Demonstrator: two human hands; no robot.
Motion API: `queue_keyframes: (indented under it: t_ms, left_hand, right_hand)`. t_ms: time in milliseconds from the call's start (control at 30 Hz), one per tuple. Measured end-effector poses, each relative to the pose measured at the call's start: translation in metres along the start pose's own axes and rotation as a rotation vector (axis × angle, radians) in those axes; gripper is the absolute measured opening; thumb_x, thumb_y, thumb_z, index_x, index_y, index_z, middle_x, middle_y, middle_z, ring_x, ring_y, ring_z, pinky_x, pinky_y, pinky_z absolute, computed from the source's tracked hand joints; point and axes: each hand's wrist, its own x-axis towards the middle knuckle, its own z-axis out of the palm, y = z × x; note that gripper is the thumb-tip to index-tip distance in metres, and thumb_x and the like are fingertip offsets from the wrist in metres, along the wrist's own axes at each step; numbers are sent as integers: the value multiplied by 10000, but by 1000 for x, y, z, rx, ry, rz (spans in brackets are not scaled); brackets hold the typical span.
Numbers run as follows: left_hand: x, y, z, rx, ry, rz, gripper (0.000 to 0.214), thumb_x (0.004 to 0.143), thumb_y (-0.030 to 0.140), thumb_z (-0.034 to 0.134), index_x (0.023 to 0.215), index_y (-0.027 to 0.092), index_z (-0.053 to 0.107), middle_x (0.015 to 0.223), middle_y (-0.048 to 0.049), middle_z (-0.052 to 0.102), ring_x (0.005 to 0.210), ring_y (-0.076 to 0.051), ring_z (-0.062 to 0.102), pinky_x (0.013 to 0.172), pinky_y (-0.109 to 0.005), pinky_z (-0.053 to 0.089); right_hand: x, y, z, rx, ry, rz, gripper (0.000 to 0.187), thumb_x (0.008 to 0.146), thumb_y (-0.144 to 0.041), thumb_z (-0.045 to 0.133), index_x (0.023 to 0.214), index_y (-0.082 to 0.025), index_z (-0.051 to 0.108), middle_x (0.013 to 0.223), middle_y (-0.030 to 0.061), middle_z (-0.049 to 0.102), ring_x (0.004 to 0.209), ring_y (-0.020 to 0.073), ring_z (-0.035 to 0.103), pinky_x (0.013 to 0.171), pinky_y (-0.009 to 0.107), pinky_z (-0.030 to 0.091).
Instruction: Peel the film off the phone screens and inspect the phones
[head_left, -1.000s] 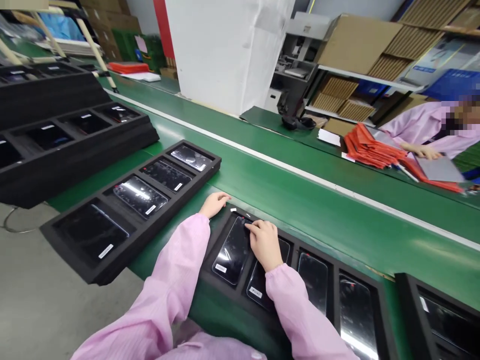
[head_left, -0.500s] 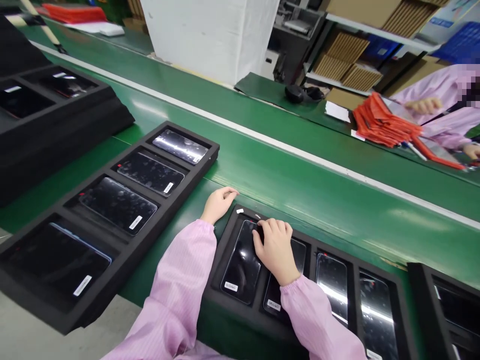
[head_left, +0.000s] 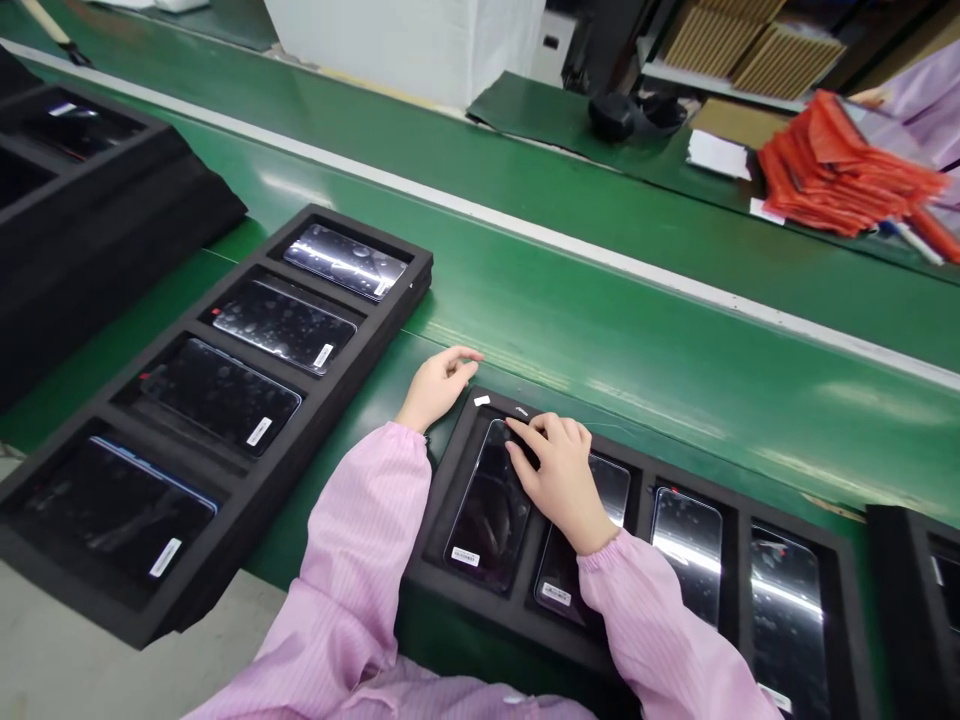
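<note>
A black foam tray (head_left: 450, 440) holds several dark phone screens, each lying in its own recess. My right hand (head_left: 559, 475) is over the tray, thumb and index finger apart, the fingertips at the upper right edge of the leftmost phone screen (head_left: 487, 510). Whether they press on it I cannot tell. That screen bears a white label at its lower end. The second phone screen (head_left: 559, 575) is partly covered by my right hand and sleeve. My left hand (head_left: 439, 385) hovers by the tray's upper left corner, thumb and index slightly apart, with nothing visible between them.
A second foam tray (head_left: 300, 445) with several labelled phone screens lies to the left. Stacked black trays (head_left: 112, 200) stand beyond it. Another tray (head_left: 892, 590) is at the right edge. Across the green bench (head_left: 600, 345), orange-red pouches (head_left: 840, 175) lie beside a co-worker's pink sleeve (head_left: 922, 105).
The view has tilted down and shifted slightly. My right index finger has stretched out towards the leftmost screen's top edge, and the red mark there no longer shows. My left hand stays near the corner.
</note>
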Motion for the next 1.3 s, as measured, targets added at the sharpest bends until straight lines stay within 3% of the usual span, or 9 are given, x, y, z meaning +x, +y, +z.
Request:
queue_keyframes:
  t_ms: [133, 300, 500, 767, 1100, 1300]
  left_hand:
    - [0, 1, 1, -34, 64, 39, 183, 853, 267, 538, 944, 184, 673, 598, 36, 463, 584, -119, 458, 598, -248, 366]
    - [1, 0, -2, -111, 96, 51, 157, 851, 224, 544, 939, 181, 667, 607, 36, 478, 566, -108, 438, 586, -246, 363]
    - [2, -1, -2, -94, 73, 57, 137, 855, 211, 554, 934, 188, 663, 594, 39, 432, 600, -117, 462, 602, -251, 360]
    - [2, 0, -4, -114, 71, 32, 126, 863, 234, 565, 934, 195, 662, 600, 31, 427, 590, -117, 442, 562, -248, 345]
    - [1, 4, -4, -110, 64, 14, 122, 866, 261, 582, 930, 202, 668, 598, 29, 458, 567, -109, 422, 530, -248, 326]
    - [0, 5, -4, -123, 51, 1, 140, 862, 263, 577, 940, 194, 670, 621, 20, 488, 563, -110, 431, 529, -248, 352]
  right_hand:
    - [1, 4, -3, 116, 7, -22, 100, 907, -211, 613, 975, -245, 676, 940, 36, 610, 899, 212, 544, 856, 428, 385]
    - [0, 20, -13, 349, -7, -126, 119, 858, -88, 543, 806, -195, 540, 969, 10, 667, 968, 166, 635, 1062, 459, 397]
    - [-1, 35, -22, 441, -62, -110, 156, 835, -69, 502, 761, -202, 467, 820, -33, 668, 957, 145, 687, 1086, 432, 433]
    - [-3, 39, -26, 508, -73, 7, 159, 848, -104, 527, 748, -203, 455, 970, -12, 726, 954, 156, 692, 1087, 424, 447]
    - [-1, 39, -24, 592, -60, 75, 200, 893, -174, 549, 729, -200, 437, 938, 7, 735, 943, 173, 700, 1074, 422, 455]
    - [-1, 37, -24, 626, -70, 96, 178, 881, -186, 547, 740, -205, 441, 925, 24, 724, 864, 178, 696, 1072, 499, 433]
